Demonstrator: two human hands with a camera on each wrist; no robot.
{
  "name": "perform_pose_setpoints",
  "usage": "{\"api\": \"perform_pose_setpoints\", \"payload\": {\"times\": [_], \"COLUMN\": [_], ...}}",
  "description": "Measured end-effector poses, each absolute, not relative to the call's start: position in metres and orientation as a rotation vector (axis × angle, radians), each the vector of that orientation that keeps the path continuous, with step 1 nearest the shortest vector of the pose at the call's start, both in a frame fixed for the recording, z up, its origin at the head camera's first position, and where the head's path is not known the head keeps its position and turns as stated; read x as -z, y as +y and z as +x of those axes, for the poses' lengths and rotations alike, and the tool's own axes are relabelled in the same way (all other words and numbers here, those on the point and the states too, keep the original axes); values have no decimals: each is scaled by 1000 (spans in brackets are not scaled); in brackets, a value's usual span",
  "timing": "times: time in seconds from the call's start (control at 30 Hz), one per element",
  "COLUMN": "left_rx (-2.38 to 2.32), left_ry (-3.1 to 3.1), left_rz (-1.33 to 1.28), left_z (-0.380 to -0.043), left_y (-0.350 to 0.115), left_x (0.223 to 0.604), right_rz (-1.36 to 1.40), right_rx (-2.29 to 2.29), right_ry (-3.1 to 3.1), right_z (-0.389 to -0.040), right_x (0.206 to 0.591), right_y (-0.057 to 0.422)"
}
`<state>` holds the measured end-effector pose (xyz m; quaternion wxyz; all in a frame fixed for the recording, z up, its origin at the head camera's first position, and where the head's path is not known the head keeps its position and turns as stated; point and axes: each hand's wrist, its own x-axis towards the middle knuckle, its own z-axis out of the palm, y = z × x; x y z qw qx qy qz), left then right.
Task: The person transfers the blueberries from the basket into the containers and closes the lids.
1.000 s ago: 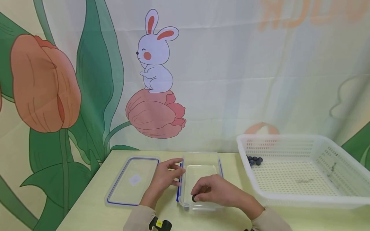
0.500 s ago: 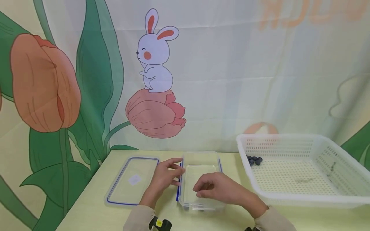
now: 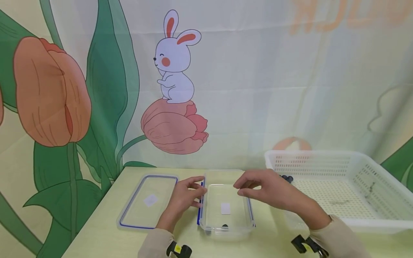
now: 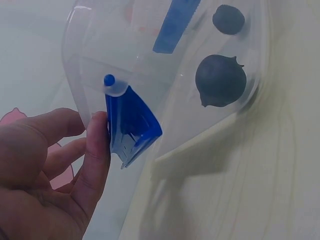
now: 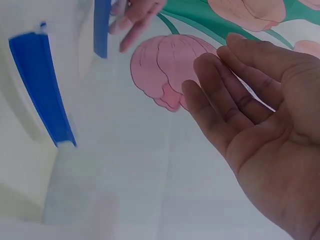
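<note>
A clear plastic food container with blue side clips stands lidless on the table. Two blueberries lie in its near end in the left wrist view; from the head view, one dark blueberry shows through the front. My left hand is at the container's left side, its fingertips touching the rim and the blue clip. Over the container's right edge hovers my right hand, with nothing between its loosely bent fingers. In the right wrist view its palm shows bare.
The blue-edged lid lies flat on the table to the left. A white slotted basket sits at the right, with several blueberries in its far left corner, partly hidden by my right hand. A printed curtain hangs behind the table.
My right hand let go of a blueberry inside the container, then rose and moved right toward the basket. My left hand has stayed at the container's side.
</note>
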<state>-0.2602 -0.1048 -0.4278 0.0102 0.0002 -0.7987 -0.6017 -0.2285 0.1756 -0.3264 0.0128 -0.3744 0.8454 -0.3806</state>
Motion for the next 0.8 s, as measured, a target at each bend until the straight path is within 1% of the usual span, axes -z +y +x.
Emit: {"api": "perform_pose_setpoints", "payload": {"times": [0.2,0.4,0.6,0.8], "left_rx": [1869,1872,1873,1878], "left_ry": [-2493,-2496,-2495,-2491], "left_rz": [-1,12,23,15], "left_z": [-260,-260,-261,-261], "left_y": [-105,-104,-104,-104], "left_x": [428,428,428,428], "right_rz": [-1180,-1041,-983,-957], "right_rx": [1153,1142,1047,973], "right_ry": [2703,2758,2861,2917], "right_z": [-233,-245,-263,-283], "right_x": [305,293,289,294], "right_y": [197,220,245,267]}}
